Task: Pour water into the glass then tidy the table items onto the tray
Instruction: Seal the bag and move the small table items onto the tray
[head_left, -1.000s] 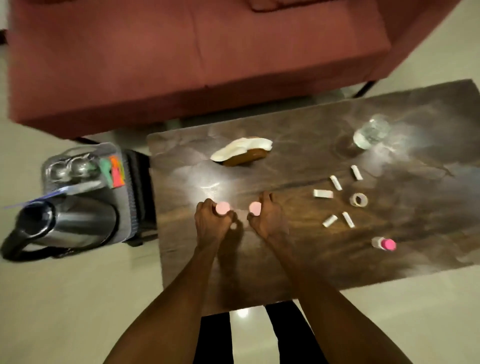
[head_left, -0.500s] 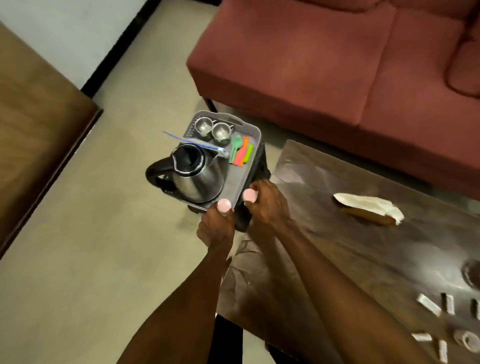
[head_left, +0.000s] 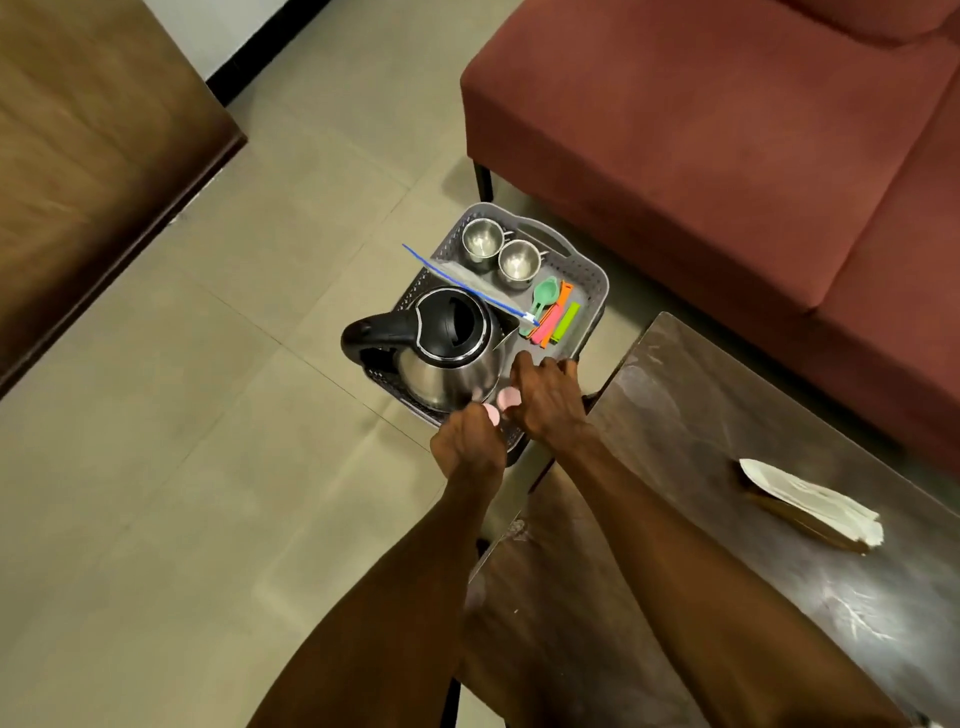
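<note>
Both hands are over the near corner of the grey perforated plastic tray (head_left: 587, 275), which stands beside the end of the dark glossy wooden worktop (head_left: 727, 467). The left hand (head_left: 467, 447) is closed on a small pink-capped bottle (head_left: 491, 414); the right hand (head_left: 545, 400) grips a second pink-capped bottle (head_left: 508, 398), fingers partly spread. The bottle bodies are hidden in the palms.

Risk, judged: little free floor on the tray. The stainless-steel electric kettle with black lid and handle (head_left: 441, 348) fills the near half, just beside both hands. A bottle set down against its curved wall could tip or roll, or slip over the low rim to the floor. A knuckle could also nudge the kettle, which overhangs the tray's left edge.

Further in: two small steel cups (head_left: 498, 249), a bundle of green, orange and pink plastic clips (head_left: 553, 317), a blue-edged clear bag (head_left: 457, 275).

Room: beige tiled floor (head_left: 208, 467), red upholstered sofa (head_left: 727, 130) behind, brown wooden furniture (head_left: 78, 130) at left. A white folded cloth on a brown object (head_left: 810, 504) lies on the worktop. The glass is out of view.
</note>
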